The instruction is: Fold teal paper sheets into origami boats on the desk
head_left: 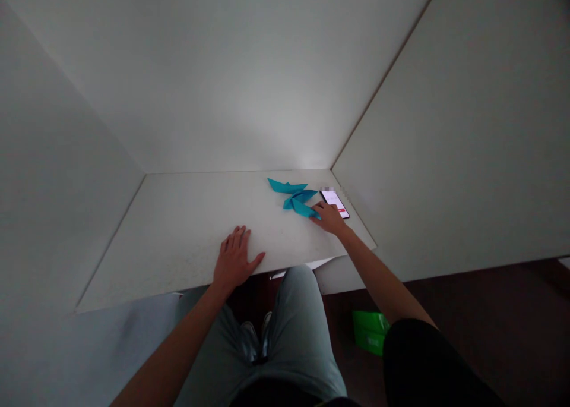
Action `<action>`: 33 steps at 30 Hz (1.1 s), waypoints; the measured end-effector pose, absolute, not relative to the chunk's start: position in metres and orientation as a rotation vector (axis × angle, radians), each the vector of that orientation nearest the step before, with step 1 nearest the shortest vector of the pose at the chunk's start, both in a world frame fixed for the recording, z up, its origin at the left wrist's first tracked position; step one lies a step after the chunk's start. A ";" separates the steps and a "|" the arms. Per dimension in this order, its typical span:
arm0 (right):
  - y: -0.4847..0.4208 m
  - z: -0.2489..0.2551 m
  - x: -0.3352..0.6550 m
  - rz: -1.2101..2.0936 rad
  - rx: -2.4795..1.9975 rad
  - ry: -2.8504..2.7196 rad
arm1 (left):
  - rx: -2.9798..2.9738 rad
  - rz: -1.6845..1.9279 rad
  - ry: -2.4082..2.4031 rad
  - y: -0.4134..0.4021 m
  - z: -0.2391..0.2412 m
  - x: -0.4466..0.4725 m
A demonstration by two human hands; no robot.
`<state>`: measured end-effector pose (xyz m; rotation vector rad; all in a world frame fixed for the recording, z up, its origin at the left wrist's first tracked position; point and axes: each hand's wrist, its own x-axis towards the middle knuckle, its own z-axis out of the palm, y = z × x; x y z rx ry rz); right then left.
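My right hand (328, 217) is at the right part of the white desk. Its fingers are closed on the tip of a blue folded-paper boat (303, 208). Behind that one lies a second blue paper fold (306, 195), and the two overlap or touch. A third blue paper boat (285, 187) is farther back, towards the wall. My left hand (233, 259) rests palm down near the front edge, fingers spread, holding nothing. Just beyond my right hand lies a phone (335, 201) with its screen lit, its lower part partly behind the hand.
White walls enclose the desk (178, 229) at the back (236, 98), left and right. My legs (298, 330) are under its front edge. A green bag or box (369, 331) stands on the dark floor at the right, partly behind my sleeve.
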<state>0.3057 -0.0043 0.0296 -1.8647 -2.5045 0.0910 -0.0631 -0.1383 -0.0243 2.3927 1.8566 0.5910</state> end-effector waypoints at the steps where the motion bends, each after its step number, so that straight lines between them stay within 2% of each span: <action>1: -0.011 0.026 0.297 0.070 -1.805 -2.481 | 2.388 0.601 1.853 -0.139 -0.024 -0.063; 6: -0.041 -0.003 0.229 -0.053 -1.566 -2.231 | 2.306 0.739 1.782 -0.138 -0.027 -0.064; 15: -0.018 -0.024 0.131 0.198 -1.210 -2.271 | 1.684 1.404 1.553 -0.076 -0.046 -0.103; 21: 0.023 -0.034 0.118 0.596 -1.101 -2.186 | 1.690 1.173 1.635 -0.025 -0.030 -0.104; 28: 0.055 -0.034 0.104 0.909 -0.952 -1.730 | 1.708 0.906 1.661 0.033 -0.015 -0.099; 33: 0.080 -0.037 0.087 1.039 -0.859 -1.534 | 1.618 1.133 1.523 0.063 -0.015 -0.102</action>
